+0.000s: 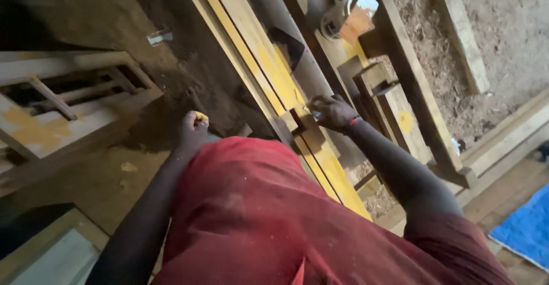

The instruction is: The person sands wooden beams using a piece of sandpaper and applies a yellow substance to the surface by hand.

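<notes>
A long wooden plank point(269, 62) with yellow paint patches runs from the top centre down towards my red shirt. It has a square notch point(297, 120) cut in its edge. My right hand point(334, 112) rests on the plank just beside the notch, fingers curled around a small pale object point(314, 115) that I cannot make out. A red band sits on that wrist. My left hand point(194, 127) hangs as a fist to the left of the plank, off the wood, with a small yellow thing point(201, 117) showing at its top.
A white bucket point(343, 16) stands on the timbers at the top. Thick wooden beams point(412, 73) and short blocks point(394, 107) lie to the right over sawdust-covered ground. A paint-stained wooden frame point(57, 99) lies at left. A blue sheet point(526, 228) is at lower right.
</notes>
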